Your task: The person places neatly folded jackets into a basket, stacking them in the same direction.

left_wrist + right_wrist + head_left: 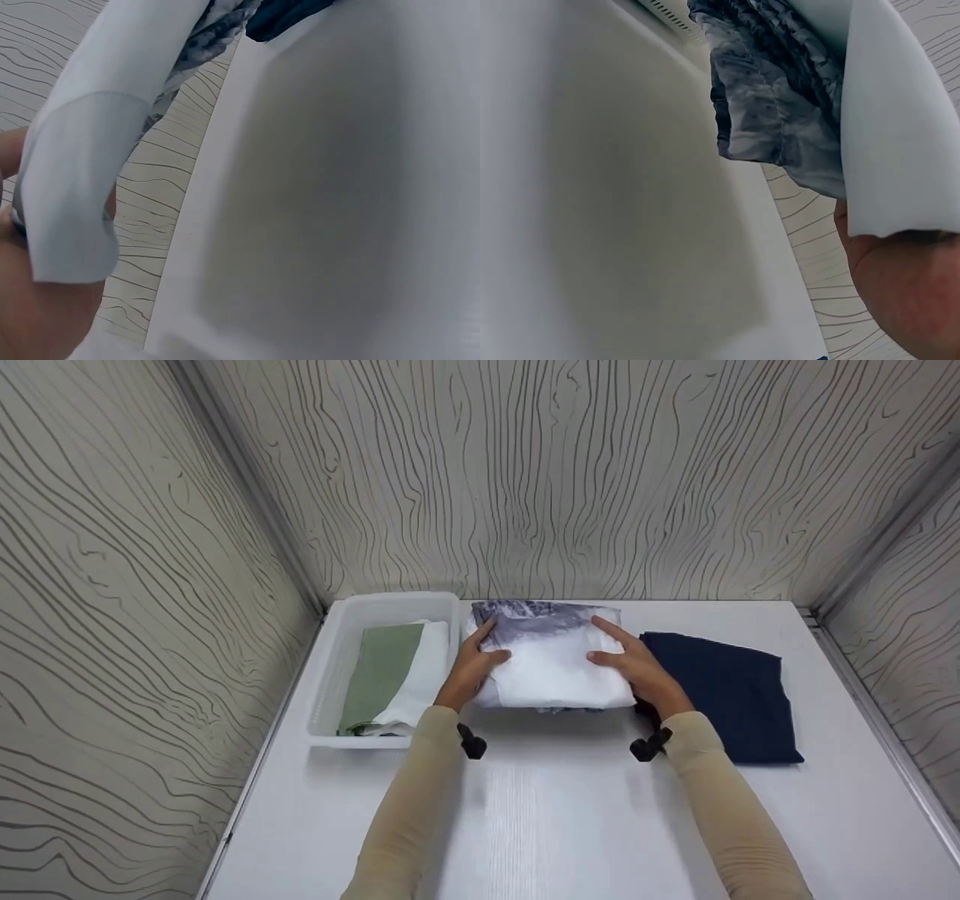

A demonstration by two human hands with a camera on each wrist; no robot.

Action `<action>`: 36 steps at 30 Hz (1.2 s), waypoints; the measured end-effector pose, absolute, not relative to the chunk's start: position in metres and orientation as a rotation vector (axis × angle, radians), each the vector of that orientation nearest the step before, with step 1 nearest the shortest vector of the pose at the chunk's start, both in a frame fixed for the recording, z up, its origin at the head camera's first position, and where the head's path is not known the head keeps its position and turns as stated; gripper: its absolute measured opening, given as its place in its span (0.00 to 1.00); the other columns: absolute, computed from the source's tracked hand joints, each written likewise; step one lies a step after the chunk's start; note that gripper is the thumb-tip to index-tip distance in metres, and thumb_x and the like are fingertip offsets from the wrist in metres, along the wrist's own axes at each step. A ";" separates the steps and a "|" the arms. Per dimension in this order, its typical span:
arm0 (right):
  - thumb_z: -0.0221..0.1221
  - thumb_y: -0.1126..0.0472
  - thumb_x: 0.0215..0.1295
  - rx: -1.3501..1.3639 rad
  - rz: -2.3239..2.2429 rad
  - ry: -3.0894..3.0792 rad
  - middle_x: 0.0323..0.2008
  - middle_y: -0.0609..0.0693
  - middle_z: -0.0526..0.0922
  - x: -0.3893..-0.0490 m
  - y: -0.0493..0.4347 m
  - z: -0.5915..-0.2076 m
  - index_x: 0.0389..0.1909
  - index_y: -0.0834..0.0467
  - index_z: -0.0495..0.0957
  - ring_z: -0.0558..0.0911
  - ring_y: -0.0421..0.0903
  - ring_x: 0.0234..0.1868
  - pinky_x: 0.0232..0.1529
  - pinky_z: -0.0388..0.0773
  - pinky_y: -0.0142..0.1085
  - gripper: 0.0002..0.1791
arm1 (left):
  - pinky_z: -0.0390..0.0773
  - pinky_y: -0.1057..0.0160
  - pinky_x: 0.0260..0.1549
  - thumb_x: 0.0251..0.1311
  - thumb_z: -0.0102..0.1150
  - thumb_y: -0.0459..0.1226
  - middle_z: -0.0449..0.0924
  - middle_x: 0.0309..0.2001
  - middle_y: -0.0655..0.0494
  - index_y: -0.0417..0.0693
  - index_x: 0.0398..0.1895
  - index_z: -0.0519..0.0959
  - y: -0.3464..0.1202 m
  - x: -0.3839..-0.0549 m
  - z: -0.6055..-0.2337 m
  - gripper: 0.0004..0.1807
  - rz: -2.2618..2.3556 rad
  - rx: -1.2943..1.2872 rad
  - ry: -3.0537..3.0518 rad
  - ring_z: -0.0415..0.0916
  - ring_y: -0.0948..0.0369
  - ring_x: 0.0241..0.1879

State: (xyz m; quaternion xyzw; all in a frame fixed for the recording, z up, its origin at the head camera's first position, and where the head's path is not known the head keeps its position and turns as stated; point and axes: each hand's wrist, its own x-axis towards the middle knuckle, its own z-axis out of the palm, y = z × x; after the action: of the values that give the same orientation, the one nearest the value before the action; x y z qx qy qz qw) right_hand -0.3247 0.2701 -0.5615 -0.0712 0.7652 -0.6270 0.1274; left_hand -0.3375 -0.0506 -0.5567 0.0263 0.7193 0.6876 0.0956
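Both hands hold a folded white cloth with a grey-purple pattern [555, 667], lifted over the back of the table. My left hand [471, 669] grips its left side, thumb on top and fingers partly beneath. On the opposite side my right hand [641, 667] grips it the same way. In the left wrist view the white folded edge [97, 112] curves over the left hand [49, 315]. Dark, marbled layers [765, 105] hang below the white part in the right wrist view, beside the right hand [907, 289].
A white plastic basket [321, 690] stands on the left, holding a folded green-and-white cloth [384, 667]. To the right lies a folded navy cloth [720, 697] on the white table [525, 825]. Wood-grain patterned panels [555, 480] rise behind and at both sides.
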 end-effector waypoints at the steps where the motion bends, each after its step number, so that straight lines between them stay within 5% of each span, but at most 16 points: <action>1: 0.68 0.53 0.73 -0.218 -1.824 2.226 0.88 0.51 0.37 -0.326 0.269 -0.560 0.87 0.43 0.51 0.34 0.60 0.88 0.83 0.44 0.67 0.49 | 0.56 0.47 0.82 0.65 0.66 0.29 0.51 0.87 0.52 0.56 0.85 0.60 -0.052 -0.337 -0.555 0.46 2.042 0.080 2.130 0.38 0.49 0.88; 12: 0.66 0.59 0.75 -0.272 -1.812 2.230 0.88 0.53 0.41 -0.334 0.257 -0.545 0.87 0.49 0.53 0.37 0.59 0.88 0.83 0.48 0.63 0.45 | 0.66 0.47 0.78 0.67 0.66 0.31 0.53 0.86 0.54 0.58 0.86 0.59 -0.065 -0.332 -0.542 0.46 2.056 0.057 2.150 0.41 0.50 0.87; 23: 0.65 0.60 0.75 -0.278 -1.822 2.200 0.88 0.53 0.39 -0.339 0.245 -0.537 0.86 0.49 0.55 0.35 0.59 0.88 0.83 0.50 0.62 0.44 | 0.55 0.47 0.83 0.67 0.66 0.34 0.48 0.88 0.50 0.57 0.86 0.58 -0.077 -0.328 -0.536 0.46 2.113 0.043 2.139 0.40 0.49 0.87; 36: 0.65 0.62 0.75 -0.313 -1.822 2.205 0.88 0.56 0.45 -0.347 0.225 -0.532 0.86 0.52 0.56 0.41 0.59 0.88 0.84 0.49 0.58 0.43 | 0.53 0.48 0.83 0.71 0.59 0.35 0.48 0.87 0.48 0.54 0.85 0.60 -0.094 -0.319 -0.532 0.40 2.215 0.052 2.137 0.42 0.50 0.87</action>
State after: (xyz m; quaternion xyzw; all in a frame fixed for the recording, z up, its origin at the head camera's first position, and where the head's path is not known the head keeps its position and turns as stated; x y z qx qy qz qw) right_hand -0.3472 0.2251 -0.5321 -0.1080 0.7597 -0.6276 0.1315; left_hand -0.3195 -0.0945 -0.5320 0.0170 0.6939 0.7192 0.0315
